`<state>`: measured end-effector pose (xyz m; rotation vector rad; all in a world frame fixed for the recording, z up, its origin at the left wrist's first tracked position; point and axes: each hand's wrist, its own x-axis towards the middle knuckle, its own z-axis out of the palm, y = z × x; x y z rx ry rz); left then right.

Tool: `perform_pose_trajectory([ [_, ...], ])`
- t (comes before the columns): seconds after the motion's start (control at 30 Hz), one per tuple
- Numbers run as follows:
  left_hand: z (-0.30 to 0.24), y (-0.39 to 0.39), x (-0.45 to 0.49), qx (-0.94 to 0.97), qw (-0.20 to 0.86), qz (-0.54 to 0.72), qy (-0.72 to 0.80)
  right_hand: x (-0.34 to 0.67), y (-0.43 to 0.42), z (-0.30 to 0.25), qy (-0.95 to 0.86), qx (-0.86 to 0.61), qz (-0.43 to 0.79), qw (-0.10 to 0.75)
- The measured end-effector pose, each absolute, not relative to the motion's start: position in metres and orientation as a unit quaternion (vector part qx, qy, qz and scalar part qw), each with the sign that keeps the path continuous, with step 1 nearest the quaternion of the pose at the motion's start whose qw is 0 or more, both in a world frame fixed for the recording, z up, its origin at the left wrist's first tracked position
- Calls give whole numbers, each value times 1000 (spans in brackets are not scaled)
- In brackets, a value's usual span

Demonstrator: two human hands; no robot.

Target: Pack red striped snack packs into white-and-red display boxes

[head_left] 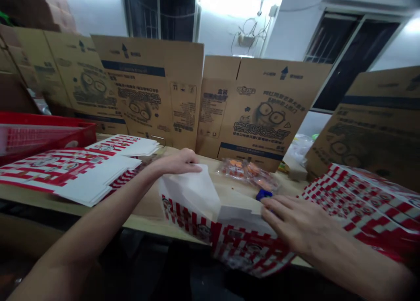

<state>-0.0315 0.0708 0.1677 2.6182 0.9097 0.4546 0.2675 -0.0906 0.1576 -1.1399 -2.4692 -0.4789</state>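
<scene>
A red-and-white printed carton [229, 231], partly folded up, rests on the wooden table [147, 213] in front of me. My left hand [179, 161] grips the top edge of its raised white flap, fingers curled over it. My right hand [292, 222] lies flat on the carton's right flap with fingers stretched out, pressing it down. A small blue object [263, 194] peeks out just beyond my right fingertips.
Flat red-and-white carton blanks [65, 174] are stacked at the left, more [367, 204] piled at the right. A red plastic crate [39, 137] stands far left. Clear bags of small orange items [249, 172] lie behind the carton. Large brown cardboard boxes [256, 108] wall the table's back.
</scene>
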Motion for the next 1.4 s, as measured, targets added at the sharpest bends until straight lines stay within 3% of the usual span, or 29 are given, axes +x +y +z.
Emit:
perform_pose_trajectory([
  [0.1,149,88,-11,911,156,169,341,249,-109,142,-918,-338,-163,129],
  [0.43,128,95,81,902,107,229,349,209,-119,103,-958,-277,-35,72],
  [0.77,130,108,108,908,89,220,346,219,-59,19,-885,-461,44,40],
  [0.83,139,117,94,914,124,203,328,223,-58,17,-866,-491,92,22],
  [0.93,146,126,45,888,289,253,254,225,-57,28,-838,-527,135,36],
  [1.0,129,122,3,780,370,436,253,224,-57,35,-828,-538,153,42],
  [1.07,89,104,-33,672,355,567,318,224,-57,36,-822,-544,163,38],
  [1.13,36,75,-54,602,370,570,419,223,-58,33,-821,-543,170,41],
  [1.23,-28,24,-52,612,407,524,430,221,-57,25,-830,-525,174,66],
  [1.4,-30,-15,-4,639,411,453,467,212,-55,31,-824,-529,182,93],
])
